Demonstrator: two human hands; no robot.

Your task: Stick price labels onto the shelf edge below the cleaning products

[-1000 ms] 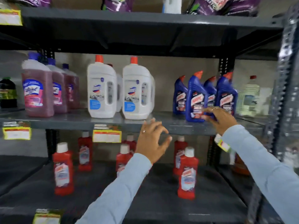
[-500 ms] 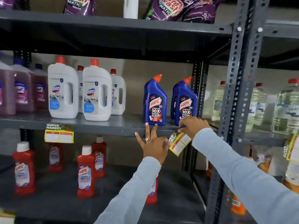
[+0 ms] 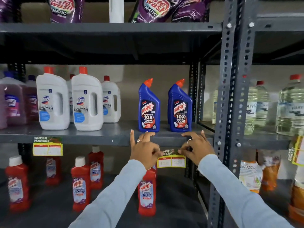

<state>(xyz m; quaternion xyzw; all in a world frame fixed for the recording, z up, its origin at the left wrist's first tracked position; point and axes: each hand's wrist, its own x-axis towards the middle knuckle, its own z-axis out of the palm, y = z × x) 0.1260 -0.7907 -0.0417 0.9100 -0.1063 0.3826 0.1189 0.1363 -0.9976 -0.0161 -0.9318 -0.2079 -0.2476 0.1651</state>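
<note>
Below the two blue bottles (image 3: 164,106), I see my left hand (image 3: 144,152) and right hand (image 3: 196,149) each pinching a top corner of the price label (image 3: 171,159) against the shelf edge (image 3: 82,139), other fingers spread.

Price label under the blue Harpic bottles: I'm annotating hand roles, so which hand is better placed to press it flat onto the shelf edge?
Left hand: its fingers already lie on the shelf edge, while the right hand pinches the price label.
</note>
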